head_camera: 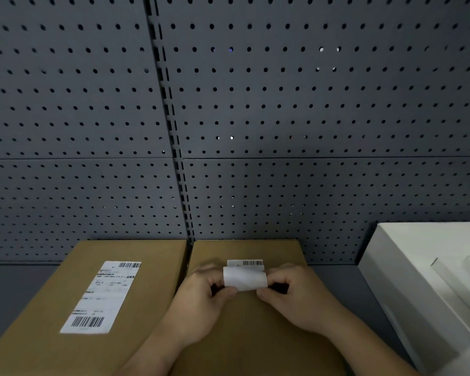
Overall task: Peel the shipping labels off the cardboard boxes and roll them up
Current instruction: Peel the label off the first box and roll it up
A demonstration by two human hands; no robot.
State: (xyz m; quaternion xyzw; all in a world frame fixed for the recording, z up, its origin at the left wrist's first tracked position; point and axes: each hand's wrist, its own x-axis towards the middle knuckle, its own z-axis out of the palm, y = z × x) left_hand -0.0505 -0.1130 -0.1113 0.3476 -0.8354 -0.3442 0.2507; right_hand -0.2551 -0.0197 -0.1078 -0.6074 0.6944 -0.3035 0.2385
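Two brown cardboard boxes lie side by side on the grey surface. The left box [52,335] carries a flat white shipping label [101,297] with barcodes at its top and bottom. On the right box [255,335] a second label [244,278] is curled into a white roll, and only its far strip with a barcode still lies against the cardboard. My left hand [198,302] pinches the roll's left end. My right hand [299,297] pinches its right end. Both hands rest over the right box.
A dark grey pegboard wall [282,118] stands right behind the boxes. A white open box or tray [407,267] sits to the right, close to the right cardboard box. A strip of grey surface [8,294] shows to the left.
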